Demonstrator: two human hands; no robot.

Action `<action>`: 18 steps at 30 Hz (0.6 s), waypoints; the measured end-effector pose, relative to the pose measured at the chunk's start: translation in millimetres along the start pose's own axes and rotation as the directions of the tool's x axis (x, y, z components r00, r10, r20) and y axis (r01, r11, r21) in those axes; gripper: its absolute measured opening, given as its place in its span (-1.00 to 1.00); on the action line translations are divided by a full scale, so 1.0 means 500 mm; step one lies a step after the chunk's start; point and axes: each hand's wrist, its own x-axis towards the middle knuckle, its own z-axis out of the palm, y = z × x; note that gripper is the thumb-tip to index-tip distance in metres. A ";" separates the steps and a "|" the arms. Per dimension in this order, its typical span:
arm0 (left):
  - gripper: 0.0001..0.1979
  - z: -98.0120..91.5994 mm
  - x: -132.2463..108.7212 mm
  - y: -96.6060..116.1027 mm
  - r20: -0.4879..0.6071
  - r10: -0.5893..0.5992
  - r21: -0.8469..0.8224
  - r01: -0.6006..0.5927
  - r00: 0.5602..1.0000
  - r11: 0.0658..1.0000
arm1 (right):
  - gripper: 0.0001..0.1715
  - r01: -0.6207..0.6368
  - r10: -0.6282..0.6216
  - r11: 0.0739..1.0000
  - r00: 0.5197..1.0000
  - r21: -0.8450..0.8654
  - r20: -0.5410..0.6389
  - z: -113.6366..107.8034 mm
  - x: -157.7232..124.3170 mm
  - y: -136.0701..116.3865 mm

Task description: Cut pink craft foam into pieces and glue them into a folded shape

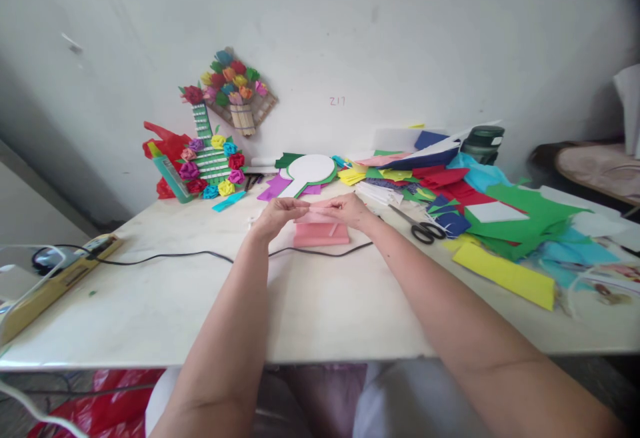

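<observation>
Between my two hands, a piece of pink paper (318, 217) is held just above the table. My left hand (277, 217) pinches its left side with thumb and fingers. The right side is gripped by my right hand (351, 211), fingers pressed together. Directly below lies a larger pink paper sheet (320, 236) on the tabletop, partly behind the held piece. Just beyond my hands rests a white round-headed cutout with a handle and green edging (311, 170), on purple paper (273, 187).
Black-handled scissors (425, 231) lie right of my hands, near piled coloured paper (520, 215). A black cable (170, 256) crosses the table from a power strip (65, 281). Left stand a glue bottle (171, 175) and a paper-flower craft (215, 165). A dark bottle (483, 145) stands back right.
</observation>
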 end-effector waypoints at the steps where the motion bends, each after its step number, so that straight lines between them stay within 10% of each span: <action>1: -0.70 -0.001 0.000 0.000 0.000 0.001 -0.002 -0.001 1.000 1.000 | -0.53 -0.008 0.008 1.000 1.000 0.009 0.010 -0.001 -0.001 -0.001; 18: -0.56 -0.013 0.000 0.010 -0.061 0.006 0.116 0.001 0.998 0.993 | -0.55 -0.036 0.032 0.997 0.997 0.065 0.068 -0.032 -0.008 0.002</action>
